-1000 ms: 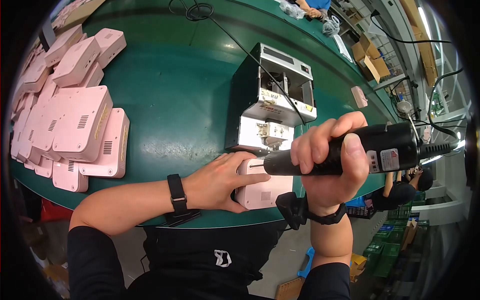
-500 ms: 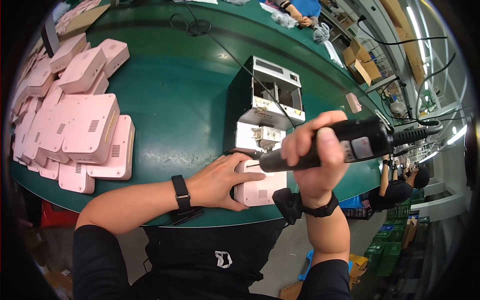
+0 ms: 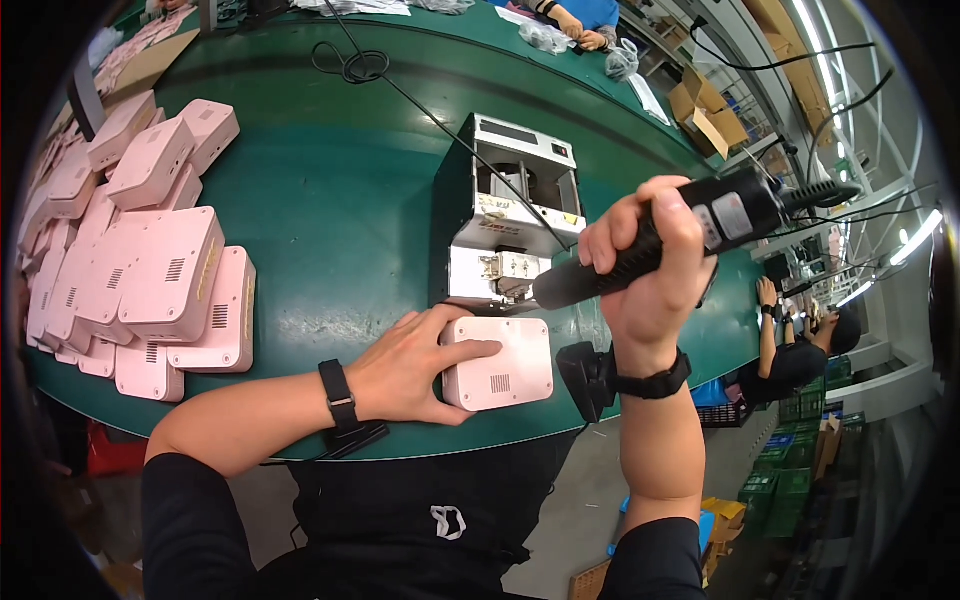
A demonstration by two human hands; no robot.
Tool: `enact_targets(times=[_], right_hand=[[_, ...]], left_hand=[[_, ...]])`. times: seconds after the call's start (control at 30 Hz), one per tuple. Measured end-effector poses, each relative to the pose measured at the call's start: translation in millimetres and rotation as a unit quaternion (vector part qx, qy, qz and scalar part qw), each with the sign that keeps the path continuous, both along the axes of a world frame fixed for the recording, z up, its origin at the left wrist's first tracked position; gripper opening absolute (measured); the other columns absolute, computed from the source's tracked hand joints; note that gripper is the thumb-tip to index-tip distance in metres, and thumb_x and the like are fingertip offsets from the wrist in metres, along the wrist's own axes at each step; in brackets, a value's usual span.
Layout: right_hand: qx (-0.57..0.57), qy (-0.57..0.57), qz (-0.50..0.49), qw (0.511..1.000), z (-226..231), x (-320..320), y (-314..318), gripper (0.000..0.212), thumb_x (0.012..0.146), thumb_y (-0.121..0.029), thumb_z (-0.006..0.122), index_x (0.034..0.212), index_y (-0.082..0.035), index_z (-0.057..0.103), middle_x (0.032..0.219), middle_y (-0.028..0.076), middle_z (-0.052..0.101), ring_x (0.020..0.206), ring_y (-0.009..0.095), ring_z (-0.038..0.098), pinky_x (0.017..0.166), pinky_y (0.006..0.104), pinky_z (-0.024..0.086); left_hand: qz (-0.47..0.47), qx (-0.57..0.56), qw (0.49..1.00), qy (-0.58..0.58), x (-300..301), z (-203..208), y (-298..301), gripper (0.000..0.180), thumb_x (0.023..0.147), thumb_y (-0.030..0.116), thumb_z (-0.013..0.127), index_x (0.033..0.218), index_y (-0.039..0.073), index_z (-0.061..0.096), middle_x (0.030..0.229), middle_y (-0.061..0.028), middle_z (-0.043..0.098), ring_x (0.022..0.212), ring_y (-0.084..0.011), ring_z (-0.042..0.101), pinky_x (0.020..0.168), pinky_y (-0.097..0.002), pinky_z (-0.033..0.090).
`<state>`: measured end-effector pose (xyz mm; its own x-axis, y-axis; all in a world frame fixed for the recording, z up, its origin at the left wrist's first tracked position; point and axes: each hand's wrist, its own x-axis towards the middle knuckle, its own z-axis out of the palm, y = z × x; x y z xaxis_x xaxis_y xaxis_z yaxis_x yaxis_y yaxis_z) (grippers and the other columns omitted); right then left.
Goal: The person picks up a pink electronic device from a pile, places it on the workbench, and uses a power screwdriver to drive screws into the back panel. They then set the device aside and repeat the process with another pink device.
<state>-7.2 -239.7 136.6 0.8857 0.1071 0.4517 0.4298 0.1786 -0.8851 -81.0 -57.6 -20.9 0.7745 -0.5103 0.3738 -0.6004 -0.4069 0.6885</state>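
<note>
A pale pink plastic case (image 3: 522, 380), with corner holes and a patch of vent slots, lies flat at the table's near edge. My left hand (image 3: 415, 370) grips its left side, index finger stretched over the top, thumb along the near edge. My right hand (image 3: 650, 255) is wrapped round a black electric screwdriver (image 3: 585, 282), held tilted above and right of the case; its bit is not visible. Behind the case stands a black-and-silver screw feeder (image 3: 510, 215), its front metal block close to the screwdriver's nose.
Many similar pink cases (image 3: 170, 275) are piled on the left of the green table (image 3: 330, 180). A black cable (image 3: 430, 115) crosses the table in front of the feeder. Another person's hands (image 3: 585, 32) are at the far side, near plastic bags. An open carton (image 3: 705, 110) stands far right.
The screwdriver has lifted off the pink case and moved up and right in my right hand. My left hand stays on the case. The whole view has shifted slightly.
</note>
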Motion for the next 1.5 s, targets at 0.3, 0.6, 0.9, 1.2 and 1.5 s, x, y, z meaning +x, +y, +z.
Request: enact_targets(times=[0.3, 0.6, 0.9, 1.2, 1.5], right_hand=[[-0.019, 0.033, -0.038, 0.999, 8, -44, -55, 0.023, 0.097, -0.029, 0.047, 0.101, -0.007, 0.049, 0.066, 0.003, 0.046, 0.048, 0.014, 0.044, 0.052, 0.0338, 0.043], [-0.028, 0.055, -0.050, 0.997, -15, -60, -74, 0.022, 0.096, -0.030, 0.046, 0.100, -0.008, 0.048, 0.066, 0.003, 0.047, 0.048, 0.013, 0.045, 0.052, 0.0326, 0.043], [-0.008, 0.061, -0.044, 0.997, -39, -61, -75, 0.020, 0.097, -0.029, 0.046, 0.100, -0.009, 0.045, 0.066, 0.003, 0.045, 0.047, 0.013, 0.042, 0.050, 0.0313, 0.042], [-0.004, 0.023, -0.038, 0.999, -47, -68, -73, 0.020, 0.096, -0.029, 0.047, 0.099, -0.009, 0.045, 0.066, 0.003, 0.045, 0.047, 0.012, 0.041, 0.049, 0.0313, 0.041], [0.015, 0.015, -0.006, 1.000, -11, -43, -40, 0.022, 0.097, -0.029, 0.047, 0.104, -0.008, 0.049, 0.067, 0.003, 0.046, 0.049, 0.015, 0.043, 0.053, 0.0336, 0.042]], left_hand=[[0.004, 0.000, 1.000, -0.006, 5, -1, 0, 0.075, 0.059, 0.030, 0.084, 0.130, 0.023, 0.061, 0.127, -0.0125, 0.049, 0.109, -0.0307, 0.056, 0.093, -0.0421, 0.045], [0.015, 0.010, 1.000, -0.016, 3, -1, -5, 0.075, 0.057, 0.027, 0.085, 0.128, 0.023, 0.061, 0.124, -0.0121, 0.050, 0.103, -0.0311, 0.058, 0.091, -0.0415, 0.046], [0.026, 0.011, 1.000, -0.011, 3, 1, -5, 0.074, 0.056, 0.026, 0.085, 0.126, 0.023, 0.063, 0.123, -0.0116, 0.050, 0.100, -0.0303, 0.058, 0.087, -0.0409, 0.047], [0.025, 0.012, 1.000, -0.003, 5, 1, -4, 0.074, 0.055, 0.026, 0.085, 0.126, 0.023, 0.063, 0.123, -0.0110, 0.050, 0.100, -0.0291, 0.058, 0.087, -0.0403, 0.046], [0.036, -0.001, 0.999, -0.014, -1, -4, -2, 0.076, 0.056, 0.028, 0.085, 0.129, 0.024, 0.061, 0.125, -0.0106, 0.050, 0.106, -0.0282, 0.056, 0.091, -0.0411, 0.045]])
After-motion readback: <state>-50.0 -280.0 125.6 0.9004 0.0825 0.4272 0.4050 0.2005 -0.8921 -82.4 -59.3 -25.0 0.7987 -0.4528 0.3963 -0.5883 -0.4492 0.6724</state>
